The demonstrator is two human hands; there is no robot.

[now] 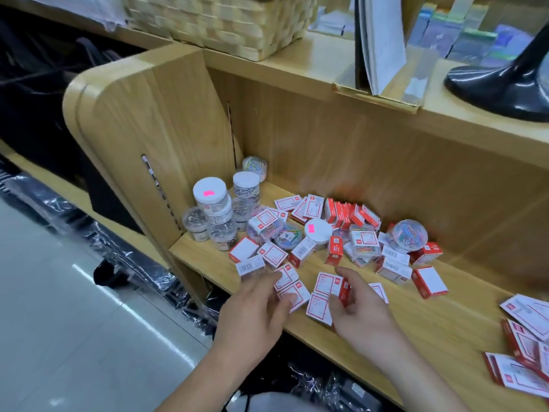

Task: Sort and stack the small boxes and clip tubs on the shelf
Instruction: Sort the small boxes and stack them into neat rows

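Observation:
Small red-and-white boxes (364, 240) lie scattered on the wooden shelf (421, 325). My left hand (255, 313) grips two of these boxes (289, 288) near the front edge, thumb on the lower one. My right hand (359, 310) holds another small box (329, 284) between thumb and curled fingers, with one more box (319, 307) lying just below it. Clear clip tubs with white lids (212, 203) stand stacked in the left corner. A white-lidded tub with a pink sticker (318, 230) and a tub of coloured clips (410, 234) sit among the boxes.
More red-and-white boxes (525, 346) lie at the shelf's right end. The shelf's wooden side panel (148, 129) closes the left side. On the top board stand a woven basket (214, 22), a clear holder with papers (377, 55) and a black stand base (505, 84).

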